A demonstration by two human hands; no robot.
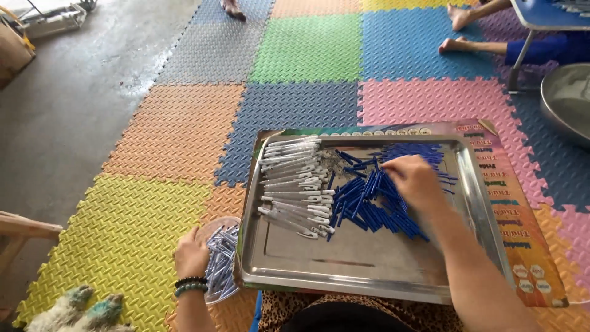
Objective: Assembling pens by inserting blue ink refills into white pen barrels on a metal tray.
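The right hand (413, 179) is pinching at blue caps (369, 206) piled mid-tray (369, 270); a careless sweep could be scattering them into the white barrels (295, 184). The left hand (192, 251), curled, is steadying a bowl (220, 265); tipping it seems possible.

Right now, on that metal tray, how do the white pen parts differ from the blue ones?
The white pen parts lie on the tray's left side in a fairly neat stack, mostly pointing sideways; the blue pen parts sit in a loose, fanned heap to their right. The white ones look longer, the blue ones shorter. The right hand rests on the blue heap; no hand touches the white stack. Both are slim plastic pieces on one tray.
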